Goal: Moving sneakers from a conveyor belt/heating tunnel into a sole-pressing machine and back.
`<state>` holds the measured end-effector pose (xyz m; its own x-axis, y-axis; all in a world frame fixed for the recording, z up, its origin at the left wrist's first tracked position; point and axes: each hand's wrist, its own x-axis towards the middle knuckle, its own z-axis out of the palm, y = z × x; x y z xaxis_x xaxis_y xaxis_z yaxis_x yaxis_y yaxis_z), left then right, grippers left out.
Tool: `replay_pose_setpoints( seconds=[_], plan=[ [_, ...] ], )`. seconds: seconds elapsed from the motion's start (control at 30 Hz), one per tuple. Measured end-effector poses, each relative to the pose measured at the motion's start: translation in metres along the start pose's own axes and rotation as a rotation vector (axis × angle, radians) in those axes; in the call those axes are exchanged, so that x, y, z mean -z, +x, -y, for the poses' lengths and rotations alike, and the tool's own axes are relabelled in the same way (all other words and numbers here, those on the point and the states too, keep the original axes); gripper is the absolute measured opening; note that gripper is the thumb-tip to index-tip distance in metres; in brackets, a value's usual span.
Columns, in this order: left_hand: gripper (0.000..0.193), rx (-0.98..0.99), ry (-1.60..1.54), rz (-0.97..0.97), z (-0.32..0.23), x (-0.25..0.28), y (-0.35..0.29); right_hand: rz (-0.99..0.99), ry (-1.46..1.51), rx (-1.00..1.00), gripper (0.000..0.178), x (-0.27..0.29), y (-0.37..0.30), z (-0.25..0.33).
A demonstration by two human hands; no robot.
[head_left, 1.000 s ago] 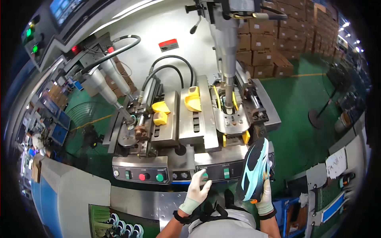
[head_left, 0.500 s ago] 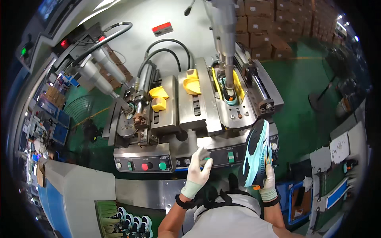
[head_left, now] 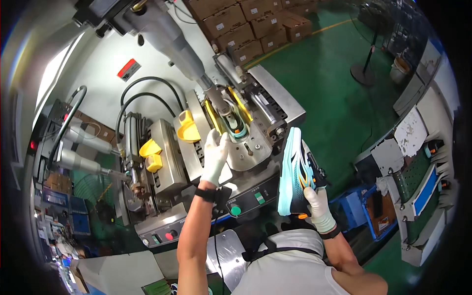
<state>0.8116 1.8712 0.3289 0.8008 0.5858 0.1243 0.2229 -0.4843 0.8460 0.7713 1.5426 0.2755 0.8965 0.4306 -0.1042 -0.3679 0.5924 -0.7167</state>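
Observation:
A black and light-blue sports shoe (head_left: 294, 172) with orange details stands nearly upright in my gloved right hand (head_left: 318, 209), which grips it near its lower end. My left hand (head_left: 214, 156), in a white glove, is stretched forward over the metal pressing machine (head_left: 162, 140) with its fingers extended and nothing in them. Just beyond its fingertips, a second shoe (head_left: 239, 132) sits in the machine's right station between yellow pads (head_left: 241, 104). A thick metal press rod (head_left: 219, 101) comes down into that shoe. Whether my left fingertips touch the machine cannot be seen.
Yellow blocks (head_left: 188, 129) sit on the middle metal parts. Along the machine's front runs a panel with a green button (head_left: 236, 210). To the right stand a blue crate (head_left: 376, 211) and a rack (head_left: 418, 167). Stacked cartons (head_left: 250, 29) fill the back.
My left hand has moved forward from the front panel to beside the right station. The view has turned to the right. My right hand keeps the shoe, now showing more of its side.

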Motion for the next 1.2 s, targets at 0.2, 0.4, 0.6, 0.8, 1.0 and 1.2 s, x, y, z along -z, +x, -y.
replay_pose_setpoints(
  seconds=[0.2,0.4,0.6,0.8,1.0,1.2],
  plan=[
    [0.06,0.226,0.088,-0.014,0.06,-0.073,0.082,-0.12,-0.18,0.033,0.056,0.019,-0.01,0.009],
    [0.061,-0.006,0.53,-0.15,0.164,-0.1,0.138,-0.112,-0.278,-0.004,0.054,0.001,-0.015,0.031],
    [0.03,0.33,-0.248,0.088,0.091,-0.05,0.122,-0.129,-0.526,-0.004,0.045,-0.007,0.007,0.034],
    [0.032,0.171,-0.321,-0.01,0.028,0.034,-0.043,0.064,-0.525,-0.027,0.043,-0.065,0.107,0.018],
    [0.033,0.385,-0.28,0.143,0.033,0.124,-0.225,0.339,-1.012,-0.287,0.044,-0.103,0.342,-0.063],
    [0.036,1.066,-0.38,-0.134,0.046,0.146,-0.393,0.317,-1.708,0.153,0.038,-0.11,0.387,-0.212]
  ],
)
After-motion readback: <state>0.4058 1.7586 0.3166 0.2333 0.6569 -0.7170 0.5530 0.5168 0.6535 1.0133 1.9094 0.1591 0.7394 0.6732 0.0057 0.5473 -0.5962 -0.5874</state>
